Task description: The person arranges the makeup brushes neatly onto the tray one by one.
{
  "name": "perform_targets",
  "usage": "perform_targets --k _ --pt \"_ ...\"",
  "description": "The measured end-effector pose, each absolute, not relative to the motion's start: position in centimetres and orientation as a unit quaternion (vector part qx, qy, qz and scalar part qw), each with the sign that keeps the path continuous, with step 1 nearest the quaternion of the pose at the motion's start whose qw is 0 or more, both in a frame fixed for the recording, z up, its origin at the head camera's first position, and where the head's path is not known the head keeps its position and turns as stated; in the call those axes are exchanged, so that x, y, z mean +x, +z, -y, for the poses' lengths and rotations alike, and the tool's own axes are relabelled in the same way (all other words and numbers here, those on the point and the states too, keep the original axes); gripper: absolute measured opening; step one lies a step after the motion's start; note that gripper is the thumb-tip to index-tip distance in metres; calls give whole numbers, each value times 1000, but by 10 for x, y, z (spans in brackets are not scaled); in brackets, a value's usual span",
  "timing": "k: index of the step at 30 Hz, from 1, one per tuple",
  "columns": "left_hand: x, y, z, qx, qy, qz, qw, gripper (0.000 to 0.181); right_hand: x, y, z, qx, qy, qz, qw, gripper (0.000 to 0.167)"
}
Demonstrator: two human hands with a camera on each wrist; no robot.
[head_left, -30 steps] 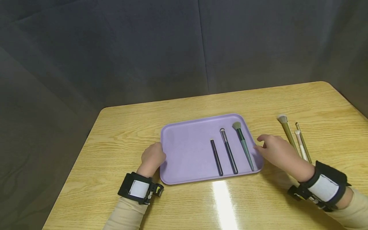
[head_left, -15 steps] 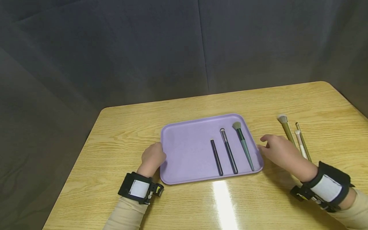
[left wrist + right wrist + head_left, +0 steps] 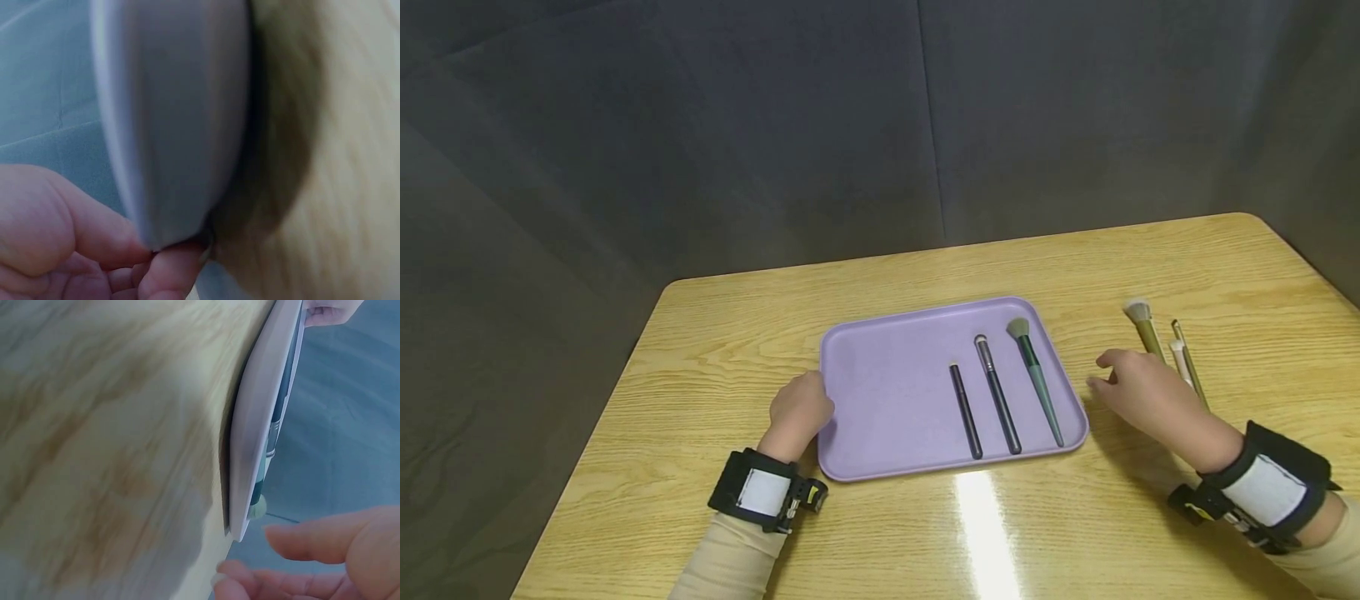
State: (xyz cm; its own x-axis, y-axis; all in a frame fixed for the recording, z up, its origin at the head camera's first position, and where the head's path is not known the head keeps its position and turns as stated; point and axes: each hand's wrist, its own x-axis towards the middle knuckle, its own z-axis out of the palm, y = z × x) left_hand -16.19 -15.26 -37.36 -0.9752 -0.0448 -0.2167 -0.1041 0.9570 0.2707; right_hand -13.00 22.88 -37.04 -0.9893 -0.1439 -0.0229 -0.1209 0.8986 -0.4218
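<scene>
1. Lilac in colour, the tray point(image 3: 887, 383) is set near the middle of the desk point(image 3: 737, 325), short of the far edge; its left rim is pinched between the thumb and finger of the left hand point(image 3: 801, 406).
2. Nothing is held by the right hand point(image 3: 1157, 396); its grip is spread, placed near the tray's right rim but not touching.
3. Steadying the tray is judged the step in hand; it is best handled level, lest the green-handled brush point(image 3: 1041, 392), silver-ferruled brush point(image 3: 1001, 404) and short dark brush point(image 3: 966, 411) roll.
4. Toward the desk's right edge, the thick gold-handled brush point(image 3: 1147, 333), pale brush point(image 3: 1182, 364) and slim brush point(image 3: 1192, 367) are partly covered by the right hand and could be knocked.
5. Easier room is offered along the desk's left and far edges.
</scene>
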Motion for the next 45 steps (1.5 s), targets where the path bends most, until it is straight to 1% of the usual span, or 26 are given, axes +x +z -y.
perform_targets --k 11,15,18,22,26,33,38,42,45 --pt "-163 -374 153 -42 139 -983 108 24 -131 -371 -241 -69 -204 -976 17 35" --pt "-163 -374 152 -43 142 -983 109 25 -133 -372 -246 -67 -208 -976 25 29" --pt "-162 -373 152 -41 144 -983 109 25 -135 -372 -251 -65 -207 -976 26 29" --pt "-162 -374 152 -43 142 -983 110 25 -136 -372 -256 -64 -208 -976 19 34" --pt "-162 -374 153 -44 139 -983 110 24 -137 -372 -259 -61 -214 -975 19 35" --pt "-161 -375 153 -36 146 -984 96 19 -139 -372 -267 -61 -209 -976 13 19" --pt "-161 -375 152 -36 149 -983 98 20 -141 -372 -276 -51 -215 -975 20 16" --pt "-161 -374 152 -36 149 -983 98 20 -144 -372 -282 -40 -206 -977 33 11" --pt "-161 -374 152 -36 151 -983 97 21 -146 -372 -285 -35 -198 -979 42 11"
